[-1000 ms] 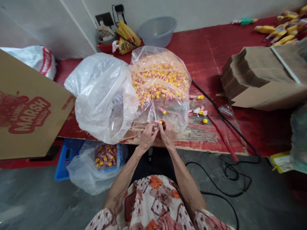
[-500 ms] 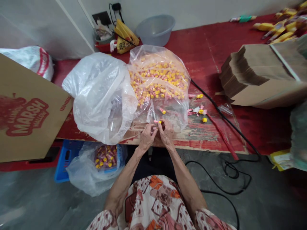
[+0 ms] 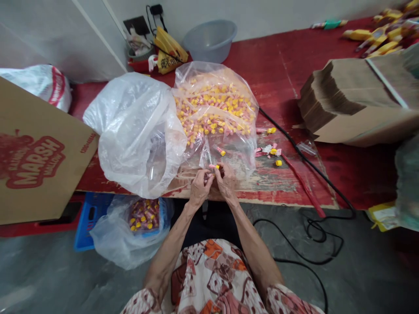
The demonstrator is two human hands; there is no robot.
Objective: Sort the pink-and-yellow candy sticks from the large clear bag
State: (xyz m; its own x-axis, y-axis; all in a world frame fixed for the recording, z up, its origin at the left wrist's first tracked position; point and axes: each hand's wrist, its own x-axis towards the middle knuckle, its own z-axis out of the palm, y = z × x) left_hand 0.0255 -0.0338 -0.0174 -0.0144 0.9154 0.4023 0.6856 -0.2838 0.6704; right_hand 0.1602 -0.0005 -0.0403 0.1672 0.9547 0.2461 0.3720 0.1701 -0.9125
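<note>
Both hands meet at the table's front edge, over the mouth of a clear bag (image 3: pixel 244 150). My left hand (image 3: pixel 200 188) is closed, pinching a small pink tube with a yellow cap (image 3: pixel 208 175), mostly covered by its fingers. My right hand (image 3: pixel 226 184) is closed too, its fingertips at the capped end of that tube; its exact grip is hard to see. Just beyond the fingertips is another pink-and-white tube with a yellow cap (image 3: pixel 214 167). A further capped tube (image 3: pixel 221 151) lies slightly farther off. Many yellow-capped tubes (image 3: pixel 218 104) fill the back of the bag.
A white plastic bag (image 3: pixel 134 131) and a printed carton (image 3: pixel 36 152) stand left. Below, a blue basket (image 3: pixel 83 224) holds a bag of capped tubes. Rightward lie a loose yellow cap (image 3: pixel 278 163), a black cable (image 3: pixel 288 135) and stacked flat cardboard (image 3: pixel 347 104). A basin (image 3: pixel 211 41) sits behind.
The hands stay at the same place with only slight finger movement. The whole view has shifted a little; nothing else has visibly moved.
</note>
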